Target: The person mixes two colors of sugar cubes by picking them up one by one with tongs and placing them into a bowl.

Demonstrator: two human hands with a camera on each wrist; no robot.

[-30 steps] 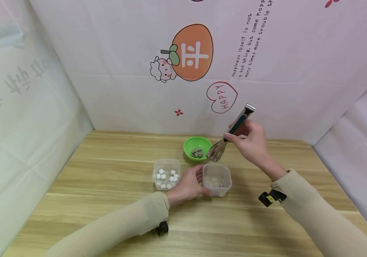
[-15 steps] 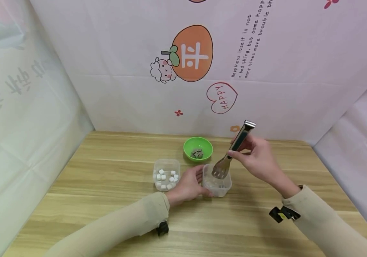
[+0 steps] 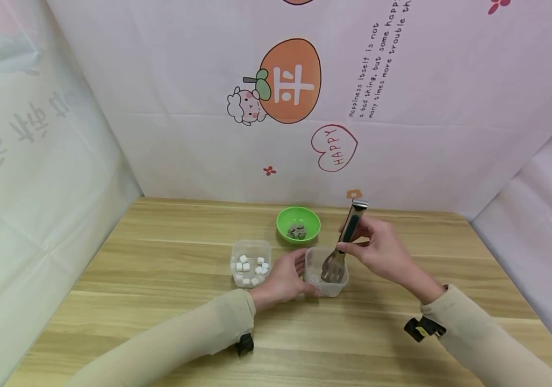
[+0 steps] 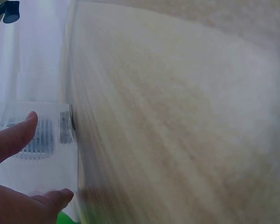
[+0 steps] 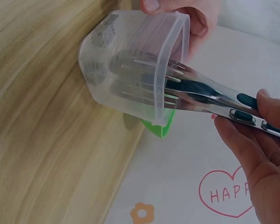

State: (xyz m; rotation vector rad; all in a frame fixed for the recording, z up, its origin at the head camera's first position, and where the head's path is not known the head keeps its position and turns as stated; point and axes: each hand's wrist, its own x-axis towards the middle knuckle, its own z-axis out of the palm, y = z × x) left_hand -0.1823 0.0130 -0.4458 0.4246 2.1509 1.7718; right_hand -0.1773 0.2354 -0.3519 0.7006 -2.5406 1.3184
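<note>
My left hand [image 3: 281, 277] holds a clear plastic container [image 3: 332, 291] from its left side, thumb at the near side and fingers at the far side. Pinched in my right hand [image 3: 383, 250] are metal tongs [image 3: 352, 221] with dark grip panels, slanting down into this container. The right wrist view shows the slotted ends of the tongs inside the walls, spread apart, near small dark grey pieces [image 5: 93, 72] at the bottom. Behind the container stands a green bowl [image 3: 308, 216] with several grey-brown chunks [image 3: 297, 231] in it.
A second clear container [image 3: 251, 245] with several white cubes [image 3: 245, 266] stands left of my left hand. All of these stand on a wood-grain table [image 3: 169, 258]. A printed white sheet [image 3: 188, 145] rises behind the table, with more sheeting on both sides.
The tongs have moved from the green bowl's right rim, over the clear container and down into it, with my right hand lowering. My left hand has stayed in place.
</note>
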